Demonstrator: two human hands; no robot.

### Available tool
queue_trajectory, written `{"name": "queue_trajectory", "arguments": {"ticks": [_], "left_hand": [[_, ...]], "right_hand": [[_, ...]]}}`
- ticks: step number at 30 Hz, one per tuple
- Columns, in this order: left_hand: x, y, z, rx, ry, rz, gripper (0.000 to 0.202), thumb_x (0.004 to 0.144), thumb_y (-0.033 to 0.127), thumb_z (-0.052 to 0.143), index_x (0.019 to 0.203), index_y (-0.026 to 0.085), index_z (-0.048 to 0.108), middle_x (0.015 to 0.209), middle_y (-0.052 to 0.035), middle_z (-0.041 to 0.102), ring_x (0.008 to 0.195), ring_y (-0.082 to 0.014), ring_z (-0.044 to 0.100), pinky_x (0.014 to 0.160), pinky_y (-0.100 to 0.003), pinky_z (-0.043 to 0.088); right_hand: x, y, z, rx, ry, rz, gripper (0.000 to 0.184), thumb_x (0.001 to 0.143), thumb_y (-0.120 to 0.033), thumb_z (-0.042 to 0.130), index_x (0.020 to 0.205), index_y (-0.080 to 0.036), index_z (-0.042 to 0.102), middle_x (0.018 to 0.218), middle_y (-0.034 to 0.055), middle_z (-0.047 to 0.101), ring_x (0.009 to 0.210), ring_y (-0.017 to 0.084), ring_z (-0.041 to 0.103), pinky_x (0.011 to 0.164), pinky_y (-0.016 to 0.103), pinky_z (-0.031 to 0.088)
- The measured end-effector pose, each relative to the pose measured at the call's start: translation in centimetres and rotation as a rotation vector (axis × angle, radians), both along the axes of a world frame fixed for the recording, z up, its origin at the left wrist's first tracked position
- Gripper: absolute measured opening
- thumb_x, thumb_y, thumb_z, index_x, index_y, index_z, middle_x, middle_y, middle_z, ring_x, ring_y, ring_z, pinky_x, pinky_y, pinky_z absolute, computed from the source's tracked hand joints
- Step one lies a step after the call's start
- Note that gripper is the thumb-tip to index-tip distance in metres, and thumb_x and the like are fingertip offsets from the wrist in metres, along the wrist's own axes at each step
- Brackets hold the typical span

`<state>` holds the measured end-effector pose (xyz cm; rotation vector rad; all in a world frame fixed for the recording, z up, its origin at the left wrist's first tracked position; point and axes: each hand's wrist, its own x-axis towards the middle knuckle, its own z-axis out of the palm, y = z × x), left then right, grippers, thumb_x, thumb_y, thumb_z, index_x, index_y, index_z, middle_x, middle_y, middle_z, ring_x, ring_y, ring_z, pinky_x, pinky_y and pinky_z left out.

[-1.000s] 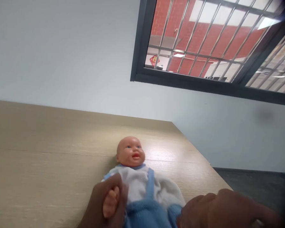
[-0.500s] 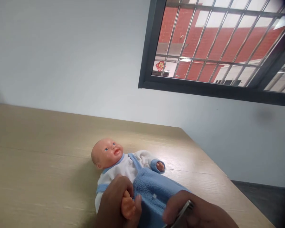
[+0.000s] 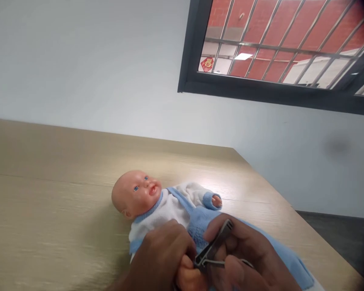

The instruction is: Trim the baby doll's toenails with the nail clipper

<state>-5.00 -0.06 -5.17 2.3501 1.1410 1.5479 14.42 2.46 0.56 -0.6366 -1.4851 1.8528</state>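
A baby doll [image 3: 166,202] in a white top and blue dungarees lies on its back on the wooden table [image 3: 48,194]. My left hand [image 3: 165,252] is wrapped round the doll's hand [image 3: 189,277], whose fingers stick out past my grip. Pinched in my right hand [image 3: 248,254] is a metal nail clipper [image 3: 214,246], its lever swung out at an angle. The clipper's jaws are at the doll's fingers; whether they touch, I cannot tell. The doll's other hand [image 3: 216,201] rests free on the far side of its body.
Behind the table rises a pale wall [image 3: 94,60] with a dark-framed, barred window [image 3: 230,81] at upper right. The table's right edge slants down toward the lower right corner, with dark floor [image 3: 327,230] beyond it.
My right hand has brought the nail clipper into full view, up to the doll's fingers. The doll's held hand sits farther right and lower, and the view has tilted down slightly.
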Motion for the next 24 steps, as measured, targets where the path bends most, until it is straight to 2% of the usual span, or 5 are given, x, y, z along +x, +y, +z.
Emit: {"name": "queue_trajectory", "arguments": {"ticks": [4,9,14,20,24], "left_hand": [[-0.6,0.6,0.0,0.016,-0.039,0.028,0.046,0.112,0.064,0.057,0.089,0.025,0.05,0.074,0.0052,0.058,0.058,-0.0116,0.054,0.051,-0.026,0.04],[-1.4,1.0,-0.1,0.107,0.032,0.025,0.044,0.117,0.063,0.049,0.097,0.024,0.051,0.08,0.0012,0.063,0.068,-0.0144,0.062,0.06,-0.026,0.049],[-1.8,0.9,-0.7,0.13,0.028,-0.009,0.046,0.117,0.065,0.04,0.102,0.024,0.052,0.086,-0.0008,0.063,0.072,-0.0167,0.063,0.062,-0.029,0.049],[-1.9,0.8,-0.8,0.096,0.002,-0.069,0.053,0.117,0.071,0.034,0.103,0.024,0.054,0.089,-0.0009,0.062,0.074,-0.0165,0.063,0.065,-0.03,0.048],[-2.0,0.9,-1.0,0.102,-0.051,-0.078,0.053,0.116,0.071,0.038,0.101,0.023,0.056,0.09,-0.0018,0.062,0.075,-0.0169,0.061,0.065,-0.03,0.046]], "right_hand": [[-0.1,1.2,0.2,-0.071,-0.067,-0.064,0.043,0.093,-0.06,0.091,0.105,-0.023,0.074,0.061,-0.0054,0.062,0.06,0.014,0.058,0.067,0.027,0.049],[0.2,2.5,1.0,-0.093,-0.049,-0.123,0.05,0.078,-0.063,0.102,0.087,-0.018,0.082,0.066,-0.0047,0.057,0.058,0.01,0.039,0.058,0.023,0.037],[0.6,2.8,0.3,-0.046,-0.06,-0.115,0.043,0.081,-0.059,0.099,0.082,-0.019,0.083,0.067,-0.0021,0.06,0.063,0.013,0.044,0.059,0.023,0.036],[0.3,1.9,0.8,0.056,-0.052,0.019,0.051,0.09,-0.063,0.094,0.096,-0.023,0.063,0.07,-0.0083,0.051,0.063,0.011,0.039,0.059,0.024,0.03],[0.3,1.9,0.9,0.059,-0.069,0.074,0.056,0.093,-0.066,0.092,0.096,-0.023,0.057,0.073,-0.0069,0.06,0.064,0.01,0.052,0.062,0.022,0.037]]}}
